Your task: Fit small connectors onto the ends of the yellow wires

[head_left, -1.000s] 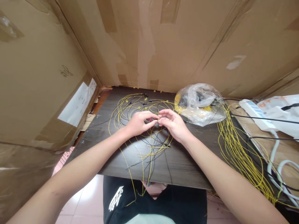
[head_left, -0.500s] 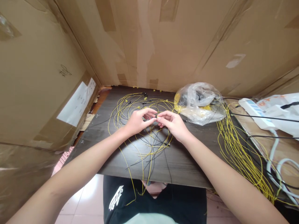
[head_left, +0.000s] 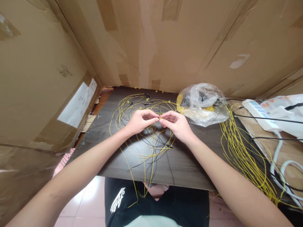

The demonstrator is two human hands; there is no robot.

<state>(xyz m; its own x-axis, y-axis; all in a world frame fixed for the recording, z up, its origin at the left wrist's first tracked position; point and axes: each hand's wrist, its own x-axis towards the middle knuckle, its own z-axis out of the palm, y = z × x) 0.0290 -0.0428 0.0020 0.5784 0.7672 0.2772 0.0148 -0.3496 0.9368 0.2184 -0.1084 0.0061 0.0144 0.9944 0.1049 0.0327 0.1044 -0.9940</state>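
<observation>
Over a tangle of thin yellow and black wires (head_left: pixel 153 155), my two hands meet fingertip to fingertip. My right hand (head_left: pixel 176 124) pinches a small yellow piece (head_left: pixel 160 118) between thumb and forefinger. From the other side, the thumb and fingers of my left hand (head_left: pixel 139 120) are closed in a pinch beside that piece; what they grip is hidden. Small black connectors (head_left: pixel 149 103) on wire ends lie behind my hands, and another black connector (head_left: pixel 169 146) lies in front. Several loose yellow bits are scattered toward the back.
A clear plastic bag (head_left: pixel 201 107) stands at the back right of the dark table (head_left: pixel 184 164). Beside it, a long bundle of yellow wires (head_left: pixel 243 157) hangs over the right side. A white power strip (head_left: pixel 260 115) lies farther right. Cardboard walls (head_left: pixel 151 47) enclose the back and left.
The yellow piece now shows between my fingertips, where a dark part showed before. My left fingers have drawn closer together; both hands stay in nearly the same place.
</observation>
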